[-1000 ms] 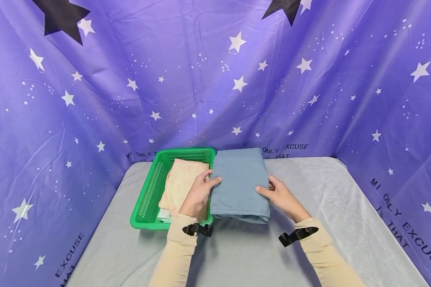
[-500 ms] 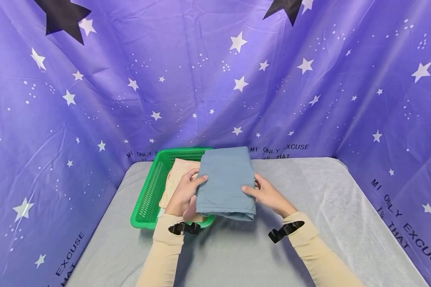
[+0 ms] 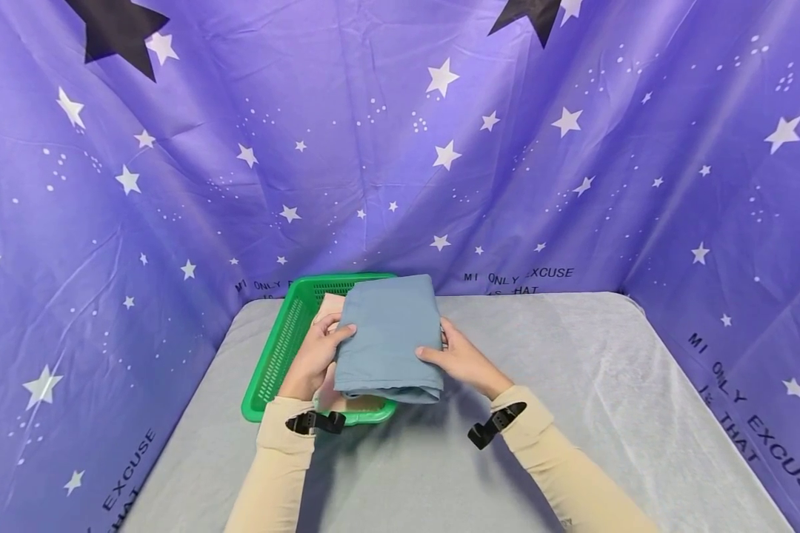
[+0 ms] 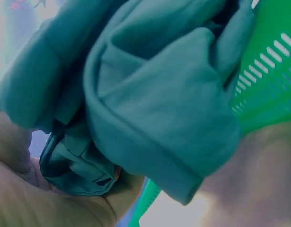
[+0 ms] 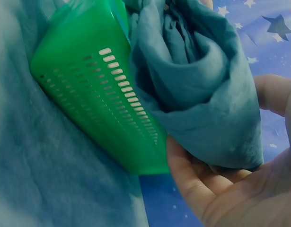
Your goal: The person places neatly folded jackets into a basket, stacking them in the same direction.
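Both hands hold a folded blue-grey cloth garment (image 3: pixel 388 337) over the right part of a green plastic basket (image 3: pixel 256 392). My left hand (image 3: pixel 312 357) grips the garment's left edge, thumb on top and fingers beneath. On the opposite edge, my right hand (image 3: pixel 465 359) pinches it the same way. The right wrist view shows the garment's layered folds (image 5: pixel 197 80) with fingers curled under them. A pale peach folded cloth (image 3: pixel 329 305) lies in the basket, mostly covered by the garment and the left hand.
The basket stands on a grey cloth-covered table (image 3: pixel 547 444), towards its back left. Purple star-printed curtains (image 3: pixel 373 185) hang behind the table and along both sides.
Both hands have carried the blue-grey garment leftward, from beside the basket to above it. It now hides much of the peach cloth. The basket has stayed in place.
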Demonstrator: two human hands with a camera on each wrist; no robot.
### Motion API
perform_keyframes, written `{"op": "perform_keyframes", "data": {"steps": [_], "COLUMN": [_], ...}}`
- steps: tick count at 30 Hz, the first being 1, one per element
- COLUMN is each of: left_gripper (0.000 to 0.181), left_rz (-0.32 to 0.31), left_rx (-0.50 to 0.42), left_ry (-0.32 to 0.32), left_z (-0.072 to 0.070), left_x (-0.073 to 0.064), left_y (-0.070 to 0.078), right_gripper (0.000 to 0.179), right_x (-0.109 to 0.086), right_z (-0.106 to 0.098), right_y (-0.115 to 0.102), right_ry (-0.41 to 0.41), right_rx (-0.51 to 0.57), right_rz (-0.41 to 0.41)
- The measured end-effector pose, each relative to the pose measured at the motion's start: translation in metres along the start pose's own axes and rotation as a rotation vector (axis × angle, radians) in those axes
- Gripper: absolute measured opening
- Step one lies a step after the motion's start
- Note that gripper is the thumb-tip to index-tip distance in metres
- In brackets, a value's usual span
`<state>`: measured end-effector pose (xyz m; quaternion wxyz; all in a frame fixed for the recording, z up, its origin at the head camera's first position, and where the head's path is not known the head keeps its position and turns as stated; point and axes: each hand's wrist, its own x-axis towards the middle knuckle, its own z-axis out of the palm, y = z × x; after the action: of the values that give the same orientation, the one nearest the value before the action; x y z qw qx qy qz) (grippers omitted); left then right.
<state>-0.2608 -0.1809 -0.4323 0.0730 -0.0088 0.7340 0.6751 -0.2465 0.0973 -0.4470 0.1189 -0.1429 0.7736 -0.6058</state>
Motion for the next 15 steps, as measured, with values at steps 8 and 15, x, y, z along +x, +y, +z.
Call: {"op": "perform_keyframes", "data": {"steps": [8,15], "left_gripper": [0.044,0.045], "left_rz": [-0.006,-0.023], "left_rx": [0.018,0.044], "left_ry": [0.041,0.061], "left_z": [-0.019,-0.032], "left_x": [0.004,0.004], "left_y": [-0.007,-0.011], "right_gripper": [0.088,0.095], "right_x": [0.012,0.019], "right_z": [0.019,0.032], "right_y": [-0.002,-0.004], "right_ry": [0.005,-0.009], "right_rx": [0.036,0.061], "right_rz": [0.008,0.021]}}
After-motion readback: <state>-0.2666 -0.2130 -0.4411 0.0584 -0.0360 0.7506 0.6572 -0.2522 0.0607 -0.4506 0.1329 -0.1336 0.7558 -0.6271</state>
